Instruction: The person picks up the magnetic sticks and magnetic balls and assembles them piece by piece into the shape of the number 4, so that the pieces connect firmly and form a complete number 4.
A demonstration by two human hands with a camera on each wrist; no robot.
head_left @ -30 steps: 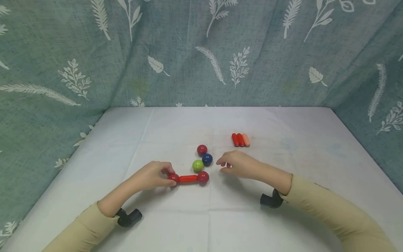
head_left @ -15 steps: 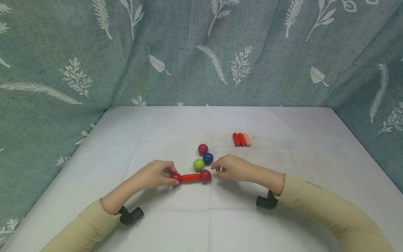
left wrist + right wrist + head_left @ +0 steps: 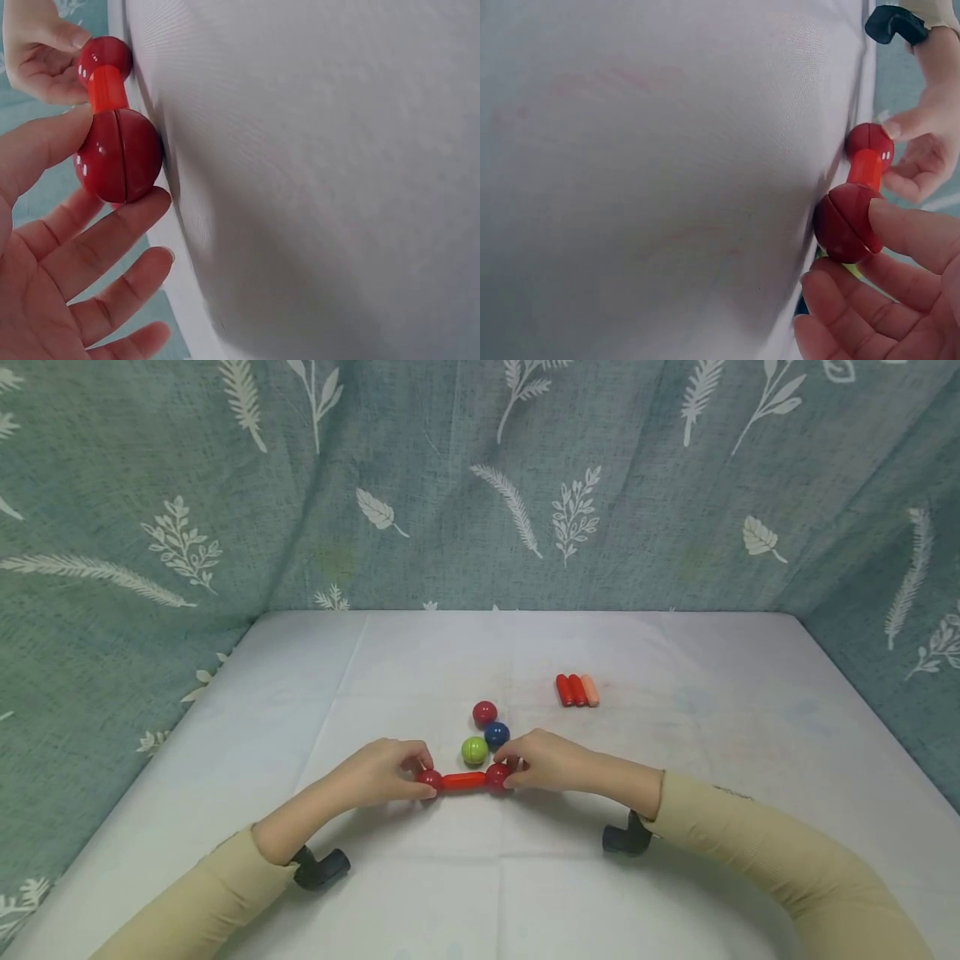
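Counter (image 3: 420, 893), covered in white cloth, carries all loose items. Near its middle, a red rod (image 3: 464, 782) runs crosswise between a left red ball (image 3: 430, 779) and a right red ball (image 3: 497, 776), meeting both. Whether the rod's ends enter the balls cannot be told.

Left grip (image 3: 375, 771): grasping the left red ball between thumb and fingers. Right grip (image 3: 551, 760): grasping the right red ball in like fashion, thumb on the near side.

Head view alone gives the full layout. Just beyond the rod sit a green ball (image 3: 475, 751), a blue ball (image 3: 497, 734) and a third red ball (image 3: 484, 713), grouped in a slanting line. Farther off, to the right, two red sticks (image 3: 570, 691) and a pink stick (image 3: 590, 691) lie side by side. A blue-green leaf-print curtain (image 3: 450, 527) stands behind.

Left wrist view adds a seam around the left red ball, hidden from above, and shows two fingers of that hand extended clear of it. Right wrist view records a similar seam on the right red ball; of the loose balls it admits only slivers of green and dark blue past the fingers. The sticks appear in neither wrist view. Contact between the held balls and the cloth could not be confirmed.
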